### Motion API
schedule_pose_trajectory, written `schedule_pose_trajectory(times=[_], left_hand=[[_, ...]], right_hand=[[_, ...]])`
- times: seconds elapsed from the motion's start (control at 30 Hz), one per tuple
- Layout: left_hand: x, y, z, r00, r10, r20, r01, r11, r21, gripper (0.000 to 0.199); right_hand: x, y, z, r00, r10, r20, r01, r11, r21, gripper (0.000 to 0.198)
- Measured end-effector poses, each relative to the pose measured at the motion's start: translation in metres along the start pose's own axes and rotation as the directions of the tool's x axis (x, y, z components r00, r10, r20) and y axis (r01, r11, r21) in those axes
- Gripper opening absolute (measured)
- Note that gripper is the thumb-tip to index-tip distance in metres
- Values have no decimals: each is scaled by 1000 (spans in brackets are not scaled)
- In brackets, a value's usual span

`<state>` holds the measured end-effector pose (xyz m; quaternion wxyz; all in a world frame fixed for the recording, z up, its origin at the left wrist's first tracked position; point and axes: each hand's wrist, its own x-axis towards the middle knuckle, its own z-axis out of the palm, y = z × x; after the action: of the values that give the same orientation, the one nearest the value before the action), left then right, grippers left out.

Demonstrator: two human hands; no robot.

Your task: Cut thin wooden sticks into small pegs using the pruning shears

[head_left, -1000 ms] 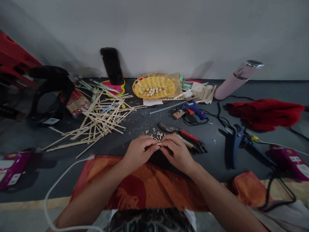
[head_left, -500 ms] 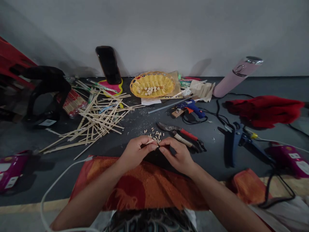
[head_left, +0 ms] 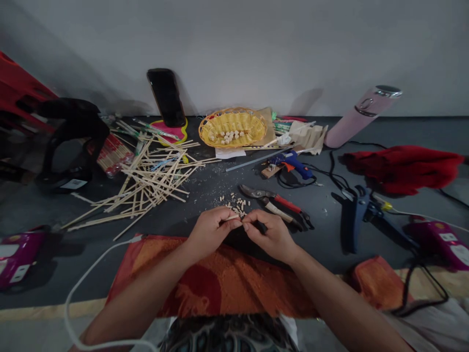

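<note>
Just above the near side of the dark table, my left hand (head_left: 212, 230) pinches a short pale wooden stick piece (head_left: 230, 217) between thumb and fingers. My right hand (head_left: 270, 235) is closed in a pinch right beside it, fingertips almost meeting the left thumb. Whatever sits between the right fingertips is too small to make out. Beyond the fingers lies a scatter of short cut wooden pieces (head_left: 240, 202). Pruning shears (head_left: 278, 204) with red and worn pale handles rest to the right of these pieces.
Loose wooden sticks (head_left: 150, 183) are heaped at left. A yellow wicker basket (head_left: 205, 129) holding small pale pieces stands by the wall, near a leaning phone (head_left: 166, 98). At right are a blue glue gun (head_left: 296, 164), a pink flask (head_left: 361, 117), a red cloth (head_left: 406, 168) and a blue-handled cutter (head_left: 357, 217).
Both hands have shifted very slightly, and the stick piece in my left hand lies flatter, with its end close to the right fingertips. The view has moved a little.
</note>
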<state>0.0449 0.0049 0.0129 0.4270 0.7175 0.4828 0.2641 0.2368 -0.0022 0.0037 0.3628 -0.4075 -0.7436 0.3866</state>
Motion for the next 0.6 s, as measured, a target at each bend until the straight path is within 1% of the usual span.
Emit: schedule_pose_trajectory(times=[0.17,0.27,0.37,0.47,0.5,0.6], left_hand=[[-1,1,0,1000,-27,14,27,999,-38,31],[-1,2,-3,998,-57,5,58,994,-91,30],[-1,3,-4,998,-67,0,66,989,-135,28],[0,2,-4,997,-82,5,82,988,-132,30],[0,1,-3,996,-84,10,84,989,-123,32],[0,1,-2,997,-75,27,78,991,-107,35]], right_hand=[[0,1,-1,1000,7,14,-7,1000,-3,8],[-1,3,-4,1000,5,-31,-6,999,-38,9],[0,6,-5,994,-68,-81,64,996,-58,3],[1,7,-2,978,-192,-81,188,981,-55,17],[1,8,-1,972,-220,-83,216,975,-55,19],[2,7,1,963,-246,-106,241,969,-60,15]])
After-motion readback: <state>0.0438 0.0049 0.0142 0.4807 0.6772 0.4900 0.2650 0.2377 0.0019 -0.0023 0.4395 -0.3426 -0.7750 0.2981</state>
